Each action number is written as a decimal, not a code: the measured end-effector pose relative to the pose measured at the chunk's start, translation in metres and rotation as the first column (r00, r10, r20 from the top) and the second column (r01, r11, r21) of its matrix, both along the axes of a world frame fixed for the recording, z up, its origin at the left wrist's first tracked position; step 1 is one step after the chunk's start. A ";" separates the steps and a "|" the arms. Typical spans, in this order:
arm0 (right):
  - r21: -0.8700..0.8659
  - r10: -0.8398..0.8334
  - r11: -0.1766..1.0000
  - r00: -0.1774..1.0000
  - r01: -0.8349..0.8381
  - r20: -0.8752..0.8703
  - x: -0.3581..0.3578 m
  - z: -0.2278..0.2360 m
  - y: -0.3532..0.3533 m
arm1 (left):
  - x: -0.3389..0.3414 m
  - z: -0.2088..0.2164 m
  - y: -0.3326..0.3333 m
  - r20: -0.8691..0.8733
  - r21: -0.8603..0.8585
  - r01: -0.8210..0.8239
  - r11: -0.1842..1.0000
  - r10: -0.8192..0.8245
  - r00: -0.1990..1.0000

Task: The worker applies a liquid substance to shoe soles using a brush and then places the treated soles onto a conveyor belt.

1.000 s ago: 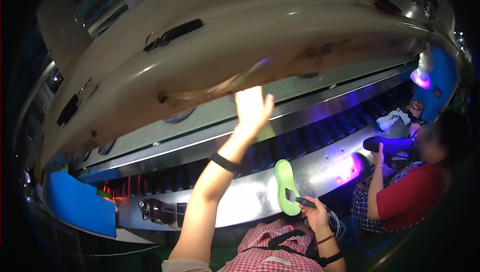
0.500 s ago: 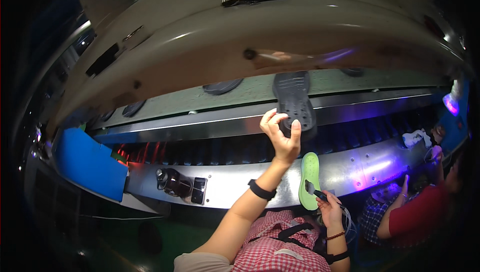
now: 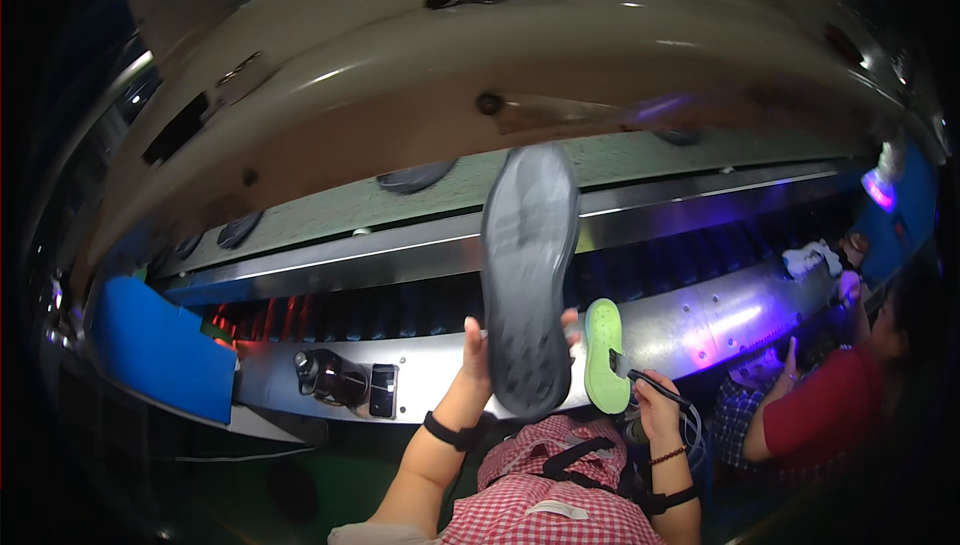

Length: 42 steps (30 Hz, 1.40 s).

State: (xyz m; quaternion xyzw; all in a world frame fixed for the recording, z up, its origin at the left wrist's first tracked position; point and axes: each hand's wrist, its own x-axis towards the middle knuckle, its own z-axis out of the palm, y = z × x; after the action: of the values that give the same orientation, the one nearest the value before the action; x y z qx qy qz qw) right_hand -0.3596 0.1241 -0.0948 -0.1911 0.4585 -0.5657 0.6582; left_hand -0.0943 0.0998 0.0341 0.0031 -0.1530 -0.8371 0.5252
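A dark grey shoe sole (image 3: 530, 275) is raised in front of me, its long side running away from me. My left hand (image 3: 476, 357) grips its near end, the thumb and a fingertip showing at opposite edges and the rest of the fingers behind it. To its right lies a light green insole (image 3: 603, 330) on the metal ledge. My right hand (image 3: 657, 413) is closed round the dark handle of a brush (image 3: 645, 379). The brush's dark head overlaps the insole's right edge; whether it touches the surface I cannot tell.
A dark bottle (image 3: 330, 377) and a phone (image 3: 383, 390) rest on the metal ledge (image 3: 440, 370) at left. Beyond runs a dark roller track, then a green belt (image 3: 320, 220) bearing more soles under a curved hood (image 3: 350, 95). Another person (image 3: 820, 415) works at right.
My left hand has lifted the dark grey sole off the belt and drawn it toward me. The brush has shifted slightly along the insole's right edge.
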 end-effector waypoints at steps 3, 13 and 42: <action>-0.031 0.007 0.999 1.000 -0.007 -0.018 0.003 -0.004 -0.007 | 0.011 -0.022 0.013 0.334 -0.001 0.143 0.990 -0.135 0.933; -0.119 0.133 0.985 0.991 -0.128 0.034 0.024 0.035 -0.012 | 0.030 -0.012 0.061 0.386 -0.136 -0.242 0.961 0.276 0.880; 0.005 -0.001 1.000 0.990 0.001 0.140 0.002 0.003 -0.004 | 0.068 -0.239 0.138 0.747 0.306 -0.431 0.849 -0.495 -0.445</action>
State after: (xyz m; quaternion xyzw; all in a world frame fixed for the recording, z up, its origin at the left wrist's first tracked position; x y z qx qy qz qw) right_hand -0.3579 0.1204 -0.0923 -0.1493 0.4126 -0.5769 0.6890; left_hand -0.0260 0.2373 -0.2053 0.8499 -0.2870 -0.4353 0.0764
